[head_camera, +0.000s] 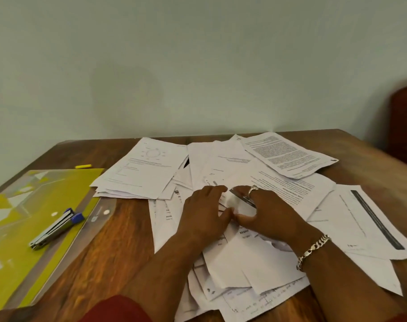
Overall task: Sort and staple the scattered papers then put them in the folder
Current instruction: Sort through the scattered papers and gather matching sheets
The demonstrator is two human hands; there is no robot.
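Wooden table (118, 231) against a pale wall; scattered papers (279, 182) cover its middle and right side, sheets overlapping at all angles, some printed with dense text, one at the far left of the heap showing a ringed diagram. Both hands lie on the heap near its centre, close together, thumbs almost meeting. Left hand (203, 212) palm down, fingers stretched fairly flat over the sheets, pressing rather than grasping; nothing curled round. Right hand (265, 210) also palm down, ring on one finger, chain bracelet (313, 251) at the wrist; fingers spread over a small folded or crumpled sheet between the two hands, thumb tucked toward it, but whether the thumb pinches that sheet cannot be told, as the area is blurred. Dark red sleeve (118, 309) at the bottom edge, left arm side. Folder (14, 247), yellow-green under a clear cover, lies flat on the left part of the table, well apart from the hands, its near corner just beside the leftmost papers. Stapler (56, 228), metal with blue ends, rests on the folder, lying diagonally. Small yellow object (83, 166) on the wood just beyond the folder's far edge; kind unclear. Dark wooden furniture (405, 126) at the right edge behind the table
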